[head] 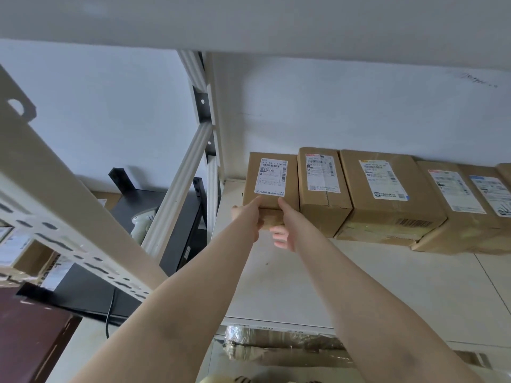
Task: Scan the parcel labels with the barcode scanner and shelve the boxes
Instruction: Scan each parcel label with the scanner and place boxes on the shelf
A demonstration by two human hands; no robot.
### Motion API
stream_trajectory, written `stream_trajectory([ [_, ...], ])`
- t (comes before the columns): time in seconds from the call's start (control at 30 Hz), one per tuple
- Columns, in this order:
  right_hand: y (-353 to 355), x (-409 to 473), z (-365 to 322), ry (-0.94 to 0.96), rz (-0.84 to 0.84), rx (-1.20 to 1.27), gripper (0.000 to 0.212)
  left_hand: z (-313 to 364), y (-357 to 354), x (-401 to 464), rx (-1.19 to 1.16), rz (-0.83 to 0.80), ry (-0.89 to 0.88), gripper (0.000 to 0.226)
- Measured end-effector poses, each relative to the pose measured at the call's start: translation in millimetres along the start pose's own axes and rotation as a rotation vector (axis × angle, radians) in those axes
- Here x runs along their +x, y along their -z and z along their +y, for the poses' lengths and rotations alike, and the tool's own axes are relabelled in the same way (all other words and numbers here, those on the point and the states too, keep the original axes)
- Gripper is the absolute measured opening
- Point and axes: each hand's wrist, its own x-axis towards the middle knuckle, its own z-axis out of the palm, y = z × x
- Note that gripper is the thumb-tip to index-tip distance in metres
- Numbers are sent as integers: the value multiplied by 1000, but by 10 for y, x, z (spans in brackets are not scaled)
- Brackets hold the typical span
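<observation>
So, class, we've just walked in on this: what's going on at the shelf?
A person is reaching both arms to the back of a shelf. The left hand and right hand hold the leftmost box at its near end, placing it beside a row of labelled boxes against the wall. A barcode scanner rests on a dark table to the left, in nobody's hand.
</observation>
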Motion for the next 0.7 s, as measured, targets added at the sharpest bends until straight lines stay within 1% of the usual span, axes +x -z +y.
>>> stream_trajectory([
  [0.03,27,-12,36,2,-35,2,76,-29,20,-15,-5,-4,13,60],
  [0.1,85,-47,156,19,-91,16,67,-126,79,-43,14,-8,21,71],
  [0.13,115,-63,227,35,-88,36,63,-185,120,-67,28,-3,20,75],
  [0.17,146,-86,302,59,-70,69,56,-245,167,-107,30,0,15,73],
  [0.23,197,-156,446,118,-36,150,38,-367,261,-185,12,13,9,55],
  [0.3,245,-243,577,156,-47,206,22,-490,359,-272,-33,6,17,39],
  [0.33,268,-298,640,167,-61,222,18,-558,414,-320,-64,-5,23,34],
  [0.4,311,-400,774,183,-89,242,15,-685,525,-450,-118,-13,27,27],
  [0.5,341,-559,1017,198,-129,248,14,-883,693,-724,-164,43,22,19],
  [0.7,257,-802,1706,120,-250,221,12,-1417,1190,-1228,-197,134,40,7],
])
